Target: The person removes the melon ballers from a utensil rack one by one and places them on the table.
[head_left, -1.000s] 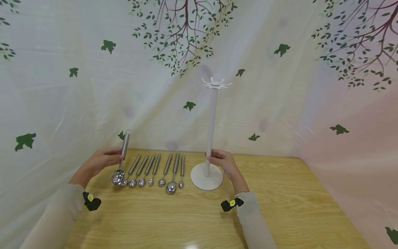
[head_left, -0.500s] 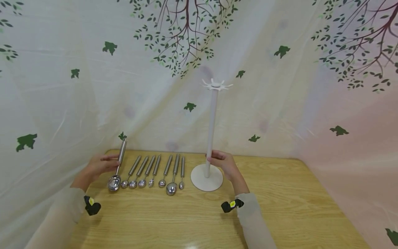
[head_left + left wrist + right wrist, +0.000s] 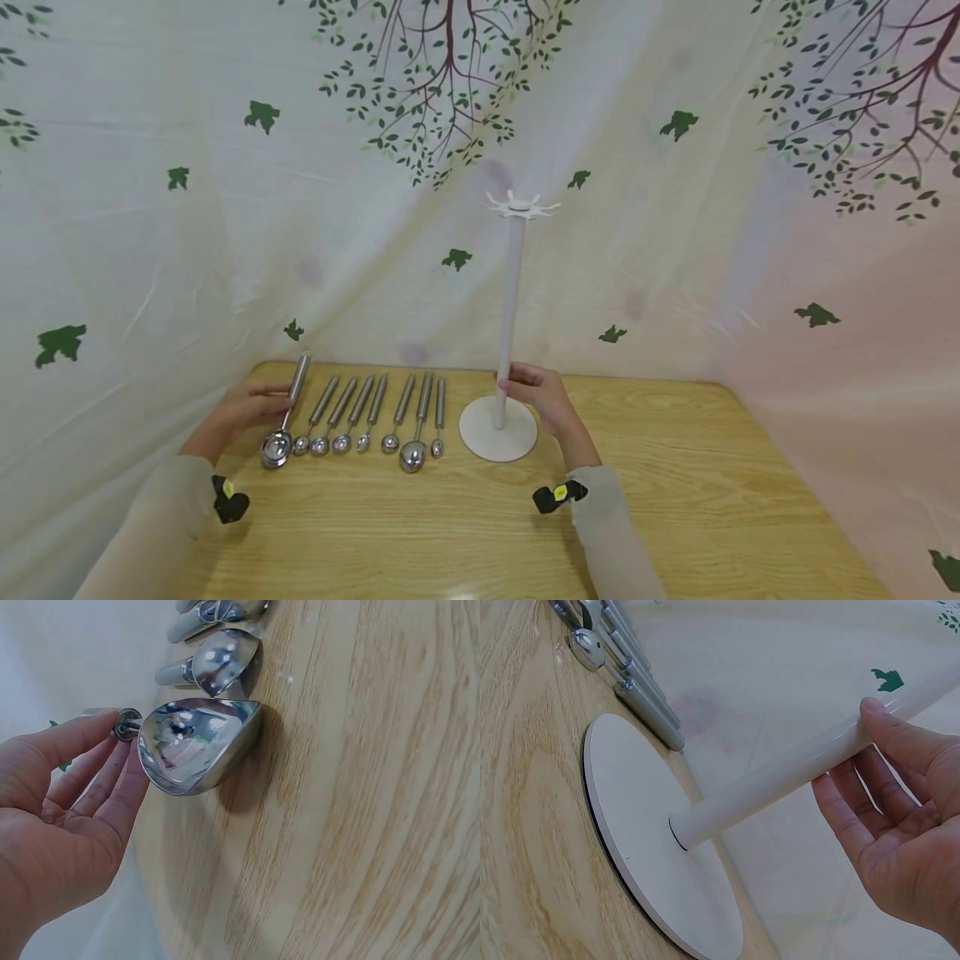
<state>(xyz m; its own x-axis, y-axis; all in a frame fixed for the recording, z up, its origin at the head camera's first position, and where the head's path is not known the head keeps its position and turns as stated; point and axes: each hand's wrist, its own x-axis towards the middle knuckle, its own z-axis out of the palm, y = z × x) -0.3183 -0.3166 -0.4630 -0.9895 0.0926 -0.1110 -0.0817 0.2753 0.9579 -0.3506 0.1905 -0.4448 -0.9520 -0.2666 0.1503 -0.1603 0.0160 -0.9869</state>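
In the head view, my left hand (image 3: 243, 410) pinches the steel handle of a large scoop (image 3: 276, 448) at the left end of a row of metal scoops. Its bowl faces up at the table surface, while the handle tilts upward. The left wrist view shows the scoop's wide bowl (image 3: 199, 742) close beside a smaller scoop (image 3: 225, 661). My right hand (image 3: 542, 396) holds the lower pole of a white stand (image 3: 508, 308), thumb on one side and fingers on the other. The stand is upright, with bare hooks around its top and a round base (image 3: 660, 855).
Several smaller steel scoops and melon ballers (image 3: 342, 442) lie side by side, handles toward the back. A larger oval scoop (image 3: 412, 455) is among them. The wooden table (image 3: 420, 533) meets a cloth backdrop (image 3: 360, 250) printed with leaves at its back edge.
My left hand has lowered the large scoop to the table surface, its handle dropping along with the bowl. The right hand and the stand have stayed in place.
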